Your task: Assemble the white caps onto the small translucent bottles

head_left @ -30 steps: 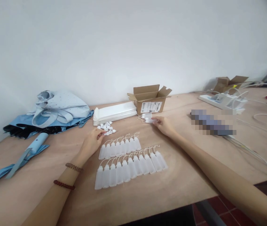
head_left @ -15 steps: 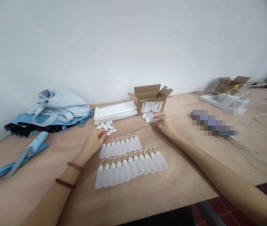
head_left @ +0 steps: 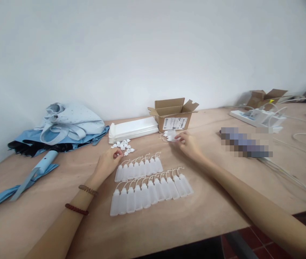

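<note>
My left hand point(head_left: 107, 162) rests on the wooden table point(head_left: 209, 208) with thumb and forefinger pinched together. What they hold is too small to make out. It lies between a scatter of small white caps point(head_left: 122, 145) and the left end of the back row of white squeeze bottles point(head_left: 139, 167). A longer front row of bottles point(head_left: 151, 190) lies nearer me. My right hand point(head_left: 189, 144) reaches to a few loose white bottles point(head_left: 169, 135) in front of the open cardboard box point(head_left: 172, 114). Its fingertips are closed on one of them.
A stack of white flat bags point(head_left: 131, 129) lies left of the box. A blue umbrella point(head_left: 34, 172) and pale blue cloth bag point(head_left: 66, 124) sit at far left. A power strip point(head_left: 255, 117), white cables point(head_left: 290, 176) and another small box point(head_left: 266, 96) are at right.
My left hand has crept slightly right, toward the back row of bottles. My right hand has stayed at the loose bottles by the box, with fingers shifting a little.
</note>
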### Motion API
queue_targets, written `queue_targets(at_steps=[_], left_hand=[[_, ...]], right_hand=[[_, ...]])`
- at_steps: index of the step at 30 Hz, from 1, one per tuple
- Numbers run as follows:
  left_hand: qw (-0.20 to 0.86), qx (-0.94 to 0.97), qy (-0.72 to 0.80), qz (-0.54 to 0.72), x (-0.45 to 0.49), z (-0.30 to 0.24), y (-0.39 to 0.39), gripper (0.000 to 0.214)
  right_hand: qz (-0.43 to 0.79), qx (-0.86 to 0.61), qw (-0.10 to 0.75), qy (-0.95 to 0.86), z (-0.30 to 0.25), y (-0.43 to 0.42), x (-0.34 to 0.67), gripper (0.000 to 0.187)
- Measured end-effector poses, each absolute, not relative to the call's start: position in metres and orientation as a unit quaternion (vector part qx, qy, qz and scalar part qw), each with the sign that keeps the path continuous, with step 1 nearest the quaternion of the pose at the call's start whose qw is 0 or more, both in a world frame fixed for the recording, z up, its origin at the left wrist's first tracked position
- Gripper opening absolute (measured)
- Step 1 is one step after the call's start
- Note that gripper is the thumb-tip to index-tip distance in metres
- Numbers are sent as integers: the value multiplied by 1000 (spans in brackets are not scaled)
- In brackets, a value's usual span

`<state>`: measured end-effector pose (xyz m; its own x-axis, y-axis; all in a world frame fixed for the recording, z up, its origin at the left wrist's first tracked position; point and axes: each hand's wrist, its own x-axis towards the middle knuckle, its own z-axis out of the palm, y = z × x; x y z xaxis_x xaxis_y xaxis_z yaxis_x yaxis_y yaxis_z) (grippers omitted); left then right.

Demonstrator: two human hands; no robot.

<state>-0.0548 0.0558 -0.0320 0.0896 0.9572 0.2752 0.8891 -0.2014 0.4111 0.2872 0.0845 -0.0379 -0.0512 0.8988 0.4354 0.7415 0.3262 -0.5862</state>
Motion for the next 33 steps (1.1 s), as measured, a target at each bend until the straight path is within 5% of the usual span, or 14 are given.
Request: queue_targets(at_steps=[6,14,21,33], left_hand=[[71,707,658,251,-51,-25,52,20],[94,674,664,310,-43,-19,46,24],[314,577,606,448,-31,-18,41,33],[576,484,430,499,15,-3,9,25]], right_hand=[[276,-397,268,-833,-8,39,253,10],[253,-344,199,-882,-8,28,244,14],[215,-341,163,-900,-14,32,245,21],[242,-303,315,-866,-5,4,225,15]])
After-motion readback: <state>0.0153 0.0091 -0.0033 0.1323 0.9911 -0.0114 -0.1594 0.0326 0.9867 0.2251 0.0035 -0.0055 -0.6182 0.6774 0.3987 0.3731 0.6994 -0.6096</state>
